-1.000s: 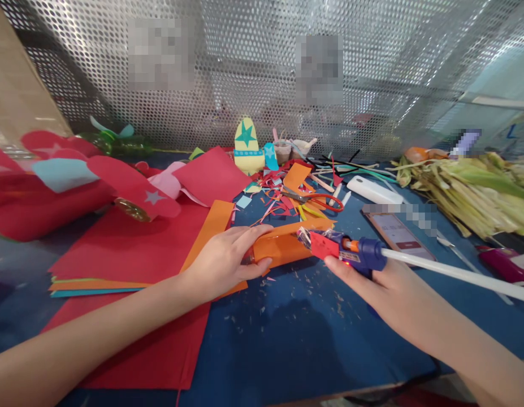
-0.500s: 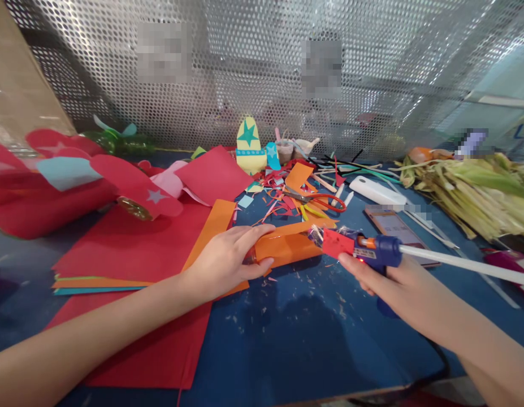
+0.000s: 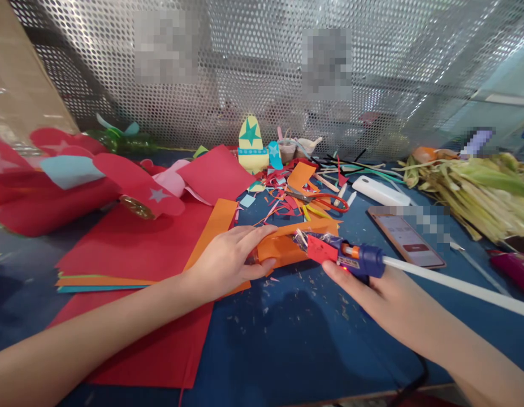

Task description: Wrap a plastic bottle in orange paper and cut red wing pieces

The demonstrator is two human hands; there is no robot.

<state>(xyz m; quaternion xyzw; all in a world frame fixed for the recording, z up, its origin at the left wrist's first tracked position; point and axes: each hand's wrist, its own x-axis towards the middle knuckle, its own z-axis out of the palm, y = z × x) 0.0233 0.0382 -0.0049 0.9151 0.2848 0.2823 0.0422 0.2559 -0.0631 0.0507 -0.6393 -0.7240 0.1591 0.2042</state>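
1. Left hand (image 3: 223, 260) is clamped, thumb below and fingers above, on the left end of a curved orange paper wrap (image 3: 281, 249) (something clear and shiny peeks out by the fingertips).
2. That wrap lies crosswise on the scuffed dark-blue tabletop (image 3: 304, 350), between the two hands.
3. Right hand (image 3: 384, 297) is closed around a dark-blue plastic glue gun (image 3: 369, 261), which has a bright-red patch (image 3: 321, 250) on its side and a long white glue stick (image 3: 452, 281) running out of its back.
4. The gun's nozzle, trailing shiny wisps, overlaps the wrap's right part; whether the two touch, I cannot tell.
5. Under the left wrist and forearm are large flat red paper sheets (image 3: 138, 243), with a straight orange paper strip (image 3: 219, 220) on top.
6. Beyond the wrap, metal scissors with orange-red handles (image 3: 312, 197) lie among many-coloured paper scraps (image 3: 282, 208).
7. Past the gun, a flat rectangular phone with a lit screen (image 3: 408, 237) lies near pale dried husks (image 3: 482, 192).
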